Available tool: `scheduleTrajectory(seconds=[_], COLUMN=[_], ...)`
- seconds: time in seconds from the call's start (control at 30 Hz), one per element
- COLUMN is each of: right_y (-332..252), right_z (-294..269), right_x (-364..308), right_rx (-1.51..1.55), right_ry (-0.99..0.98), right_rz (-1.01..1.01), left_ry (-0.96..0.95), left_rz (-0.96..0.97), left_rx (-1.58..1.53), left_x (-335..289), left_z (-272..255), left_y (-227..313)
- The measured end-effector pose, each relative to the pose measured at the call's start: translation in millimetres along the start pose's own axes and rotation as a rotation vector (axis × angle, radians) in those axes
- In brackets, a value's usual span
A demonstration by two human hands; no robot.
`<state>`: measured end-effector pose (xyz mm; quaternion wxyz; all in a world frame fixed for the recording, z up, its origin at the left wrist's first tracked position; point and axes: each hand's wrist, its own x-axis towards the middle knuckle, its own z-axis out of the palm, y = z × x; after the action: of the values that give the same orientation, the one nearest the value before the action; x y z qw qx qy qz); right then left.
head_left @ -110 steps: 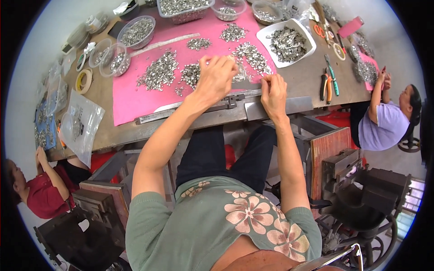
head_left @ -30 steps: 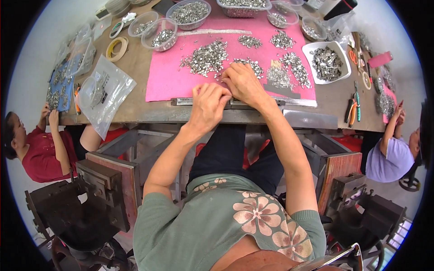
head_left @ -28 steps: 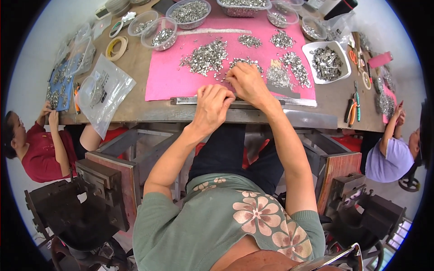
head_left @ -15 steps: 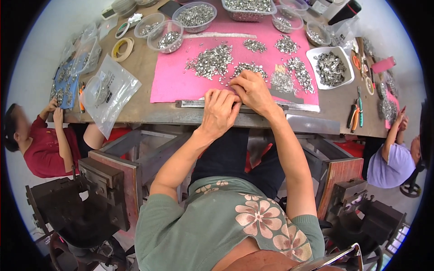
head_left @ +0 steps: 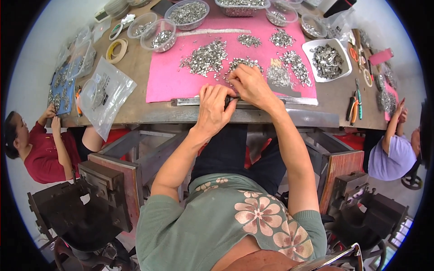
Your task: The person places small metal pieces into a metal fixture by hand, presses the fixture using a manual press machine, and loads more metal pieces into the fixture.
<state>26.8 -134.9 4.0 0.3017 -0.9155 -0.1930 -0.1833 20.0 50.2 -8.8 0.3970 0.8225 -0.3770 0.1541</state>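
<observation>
The left hand (head_left: 213,108) bends over the metal rail (head_left: 186,102) at the bench edge (head_left: 156,118), the right hand (head_left: 252,87) beside it, both curled so I can't tell from here what either grips, while silver pieces (head_left: 205,58) lie heaped on the pink mat (head_left: 165,81), presumably for easy reach

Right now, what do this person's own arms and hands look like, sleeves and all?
The left hand and right hand are bare, without gloves, and no watch or bracelet shows. Both forearms are uncovered below short grey-green sleeves with ribbed cuffs. The matching top has tan flowers.
</observation>
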Motion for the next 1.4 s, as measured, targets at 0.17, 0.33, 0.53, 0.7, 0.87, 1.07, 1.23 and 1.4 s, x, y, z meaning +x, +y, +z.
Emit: scheduleTrajectory(seconds=[0.17,0.33,0.53,0.7,0.87,1.07,1.23,1.4], right_y=[-18.0,-27.7,-30.4,-21.0,-1.8,4.8,6.1,15.0], right_z=[-24.4,-18.0,-21.0,-11.9,16.5,26.3,24.8,24.6], right_x=[-33.1,-50.2,-50.8,-27.9,7.2,26.3,30.3,29.2], right_rx=[0.128,-0.010,-0.110,0.021,-0.026,-0.165,-0.227,0.015], right_ry=[0.013,0.001,-0.006,0.079,0.101,0.047,-0.013,0.021], right_rz=[0.076,0.024,-0.033,-0.003,-0.031,-0.056,-0.054,-0.033], left_ry=[0.005,0.166,0.071,0.040,0.028,0.008,-0.030,-0.086], left_rz=[-0.128,-0.147,-0.181,-0.140,-0.079,-0.024,-0.029,-0.046], left_rx=[-0.257,0.029,0.170,0.218,0.280,0.257,0.215,0.171], left_x=[-1.3,4.1,16.8,23.7,26.1,28.7,29.2,28.8], left_z=[-7.4,-18.4,-30.2,-23.4,-18.2,-19.6,-19.5,-22.0], left_y=[-6.4,-23.0,-38.9,-40.7,-43.7,-47.6,-53.4,-55.5])
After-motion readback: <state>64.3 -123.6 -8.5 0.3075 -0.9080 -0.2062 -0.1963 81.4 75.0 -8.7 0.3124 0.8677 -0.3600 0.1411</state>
